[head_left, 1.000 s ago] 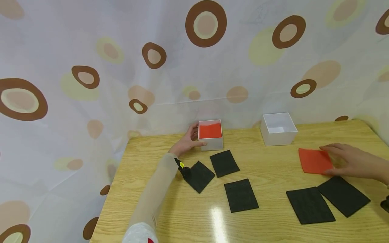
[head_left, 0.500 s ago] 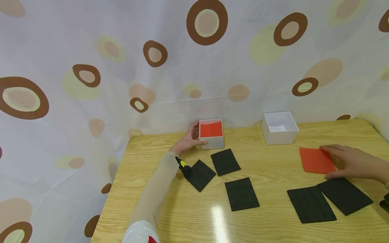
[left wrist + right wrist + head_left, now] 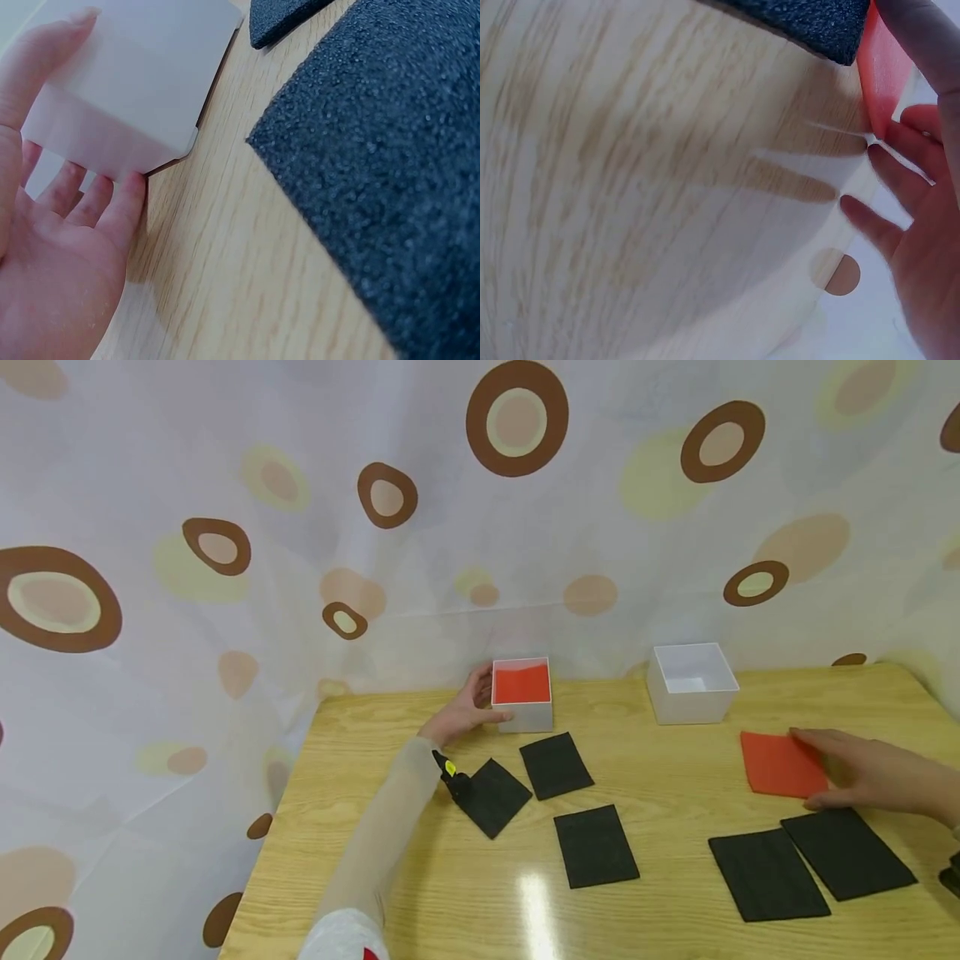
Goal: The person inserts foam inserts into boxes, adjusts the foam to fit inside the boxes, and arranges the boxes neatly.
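Note:
My left hand holds a small white open-topped box at its left side, thumb on the front wall and the other fingers round the side and back. Red square pads lie inside it. In the left wrist view the fingertips touch the low edge of the white box. On the right, my right hand spans the right end of a red square pad on the table, fingers at its far edge and thumb by its near corner. Right wrist view: red pad between thumb and fingers.
A second white box with a bare inside stands at the back, right of the first. Three black square pads lie left of centre. Two more black pads lie in front of my right hand. A patterned curtain hangs behind the table.
My right thumb has slid off the red pad toward the near black pad. That black pad has turned slightly, and a gap shows beside its neighbour. The left hand stays on the box.

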Demonstrator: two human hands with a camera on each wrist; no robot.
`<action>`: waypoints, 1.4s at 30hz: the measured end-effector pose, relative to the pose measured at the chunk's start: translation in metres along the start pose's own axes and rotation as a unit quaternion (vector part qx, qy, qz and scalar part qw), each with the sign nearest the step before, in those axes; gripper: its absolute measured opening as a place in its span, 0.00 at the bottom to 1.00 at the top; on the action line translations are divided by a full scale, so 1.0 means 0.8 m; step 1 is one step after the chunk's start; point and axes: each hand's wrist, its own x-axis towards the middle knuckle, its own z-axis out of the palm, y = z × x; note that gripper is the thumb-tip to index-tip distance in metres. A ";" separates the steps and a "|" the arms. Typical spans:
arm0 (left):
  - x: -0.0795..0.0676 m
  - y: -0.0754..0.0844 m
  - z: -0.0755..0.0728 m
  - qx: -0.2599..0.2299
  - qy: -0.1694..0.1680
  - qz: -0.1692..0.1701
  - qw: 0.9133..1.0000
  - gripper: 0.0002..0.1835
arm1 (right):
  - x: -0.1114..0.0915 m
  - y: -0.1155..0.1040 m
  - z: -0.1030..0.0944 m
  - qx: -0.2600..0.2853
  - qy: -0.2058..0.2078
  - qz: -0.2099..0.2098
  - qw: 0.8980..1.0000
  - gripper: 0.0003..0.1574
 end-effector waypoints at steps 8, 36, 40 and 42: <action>0.000 0.002 -0.001 0.002 -0.003 0.008 1.000 0.52 | -0.002 0.003 0.003 -0.028 0.036 -0.021 0.999 0.64; 0.000 -0.001 -0.001 0.001 -0.005 0.001 1.000 0.52 | 0.004 -0.004 0.001 -0.036 0.034 -0.023 0.999 0.57; -0.002 0.000 0.000 0.001 -0.009 0.001 1.000 0.52 | 0.003 -0.003 0.005 -0.038 0.050 -0.020 0.998 0.59; -0.003 0.002 0.001 0.001 -0.012 0.001 1.000 0.53 | 0.002 -0.003 0.006 -0.035 0.053 -0.019 0.998 0.58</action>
